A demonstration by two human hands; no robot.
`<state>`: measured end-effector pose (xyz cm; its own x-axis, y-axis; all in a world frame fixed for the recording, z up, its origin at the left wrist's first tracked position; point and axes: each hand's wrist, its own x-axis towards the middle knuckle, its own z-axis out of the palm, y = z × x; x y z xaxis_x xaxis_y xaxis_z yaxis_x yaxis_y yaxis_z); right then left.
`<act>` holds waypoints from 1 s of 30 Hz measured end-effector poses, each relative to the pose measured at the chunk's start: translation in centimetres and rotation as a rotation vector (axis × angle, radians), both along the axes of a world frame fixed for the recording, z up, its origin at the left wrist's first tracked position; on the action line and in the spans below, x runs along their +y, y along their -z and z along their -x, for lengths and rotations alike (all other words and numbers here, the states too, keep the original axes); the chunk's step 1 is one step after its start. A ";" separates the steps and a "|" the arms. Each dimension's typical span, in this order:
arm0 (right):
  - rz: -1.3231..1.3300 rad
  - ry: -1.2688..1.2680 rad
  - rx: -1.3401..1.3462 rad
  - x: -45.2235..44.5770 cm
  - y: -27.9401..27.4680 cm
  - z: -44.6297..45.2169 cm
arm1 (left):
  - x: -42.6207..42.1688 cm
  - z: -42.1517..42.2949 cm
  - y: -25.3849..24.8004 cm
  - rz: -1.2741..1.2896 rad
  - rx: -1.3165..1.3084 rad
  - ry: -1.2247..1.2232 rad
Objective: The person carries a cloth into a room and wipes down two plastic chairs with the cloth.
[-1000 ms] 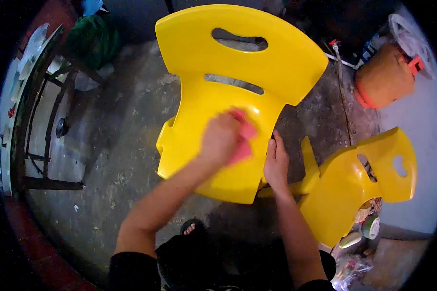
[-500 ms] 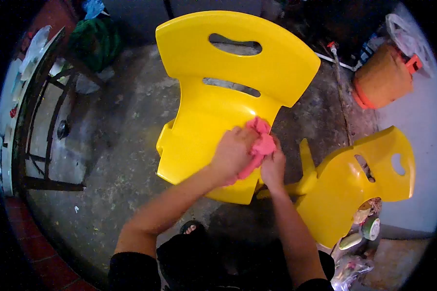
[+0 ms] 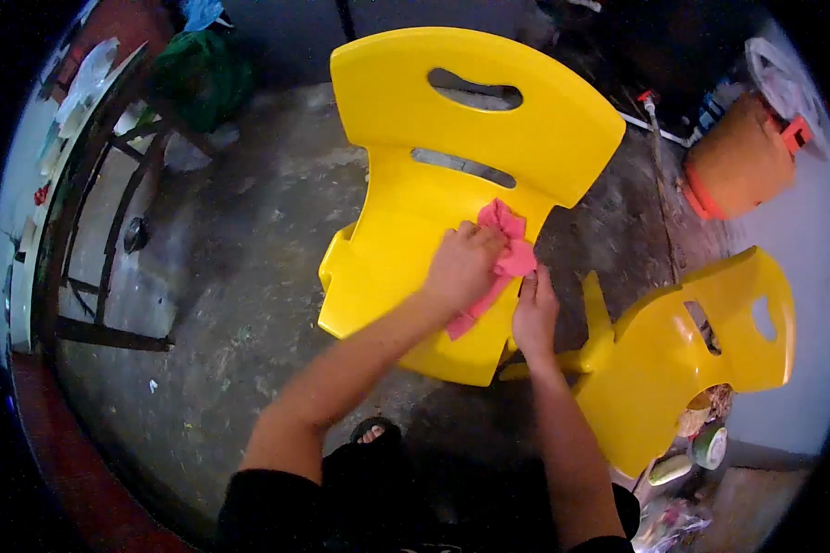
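Note:
A large yellow plastic chair (image 3: 397, 212) is in front of me, its slotted backrest at the top of the view and its seat nearer me. My left hand (image 3: 468, 267) presses a crumpled pink cloth (image 3: 516, 256) onto the right part of the seat, fingers closed on it. Part of the cloth hangs out below that hand. At the seat's right edge, my right hand (image 3: 534, 309) holds the rim beside the cloth's corner; some of its fingers are hidden.
A second yellow chair (image 3: 650, 369) lies at the right. Behind it stands an orange gas cylinder (image 3: 742, 161) by the wall. A dark-framed table (image 3: 111, 336) is at the left, with a green bag (image 3: 203, 81) behind. A melon-like green item (image 3: 710, 447) is at the lower right.
My left hand first swept over the seat, then went right to its edge, and is now slightly farther up with the cloth. My right hand stays at the rim. The whole view has shifted a little.

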<state>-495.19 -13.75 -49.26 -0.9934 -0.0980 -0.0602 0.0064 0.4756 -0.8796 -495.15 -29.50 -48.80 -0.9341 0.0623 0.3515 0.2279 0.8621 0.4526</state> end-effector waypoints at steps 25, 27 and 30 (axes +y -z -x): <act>-0.270 -0.387 0.727 -5.2 -4.8 -4.0 | -15.7 -20.9 0.1 -1.098 0.039 -0.795; -0.143 -0.686 0.497 -9.1 -4.6 -5.7 | -15.4 -17.0 2.7 -0.997 0.081 -0.686; -0.442 -0.860 0.539 -13.5 -3.0 -7.4 | -14.6 -14.0 2.3 -0.485 0.158 -0.500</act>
<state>-487.76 -27.27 -46.30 -0.5110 -0.8446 0.1597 -0.8097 0.4105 -0.4195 -481.16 -44.07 -51.06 -0.7456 -0.5576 0.3649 -0.0476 0.5907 0.8055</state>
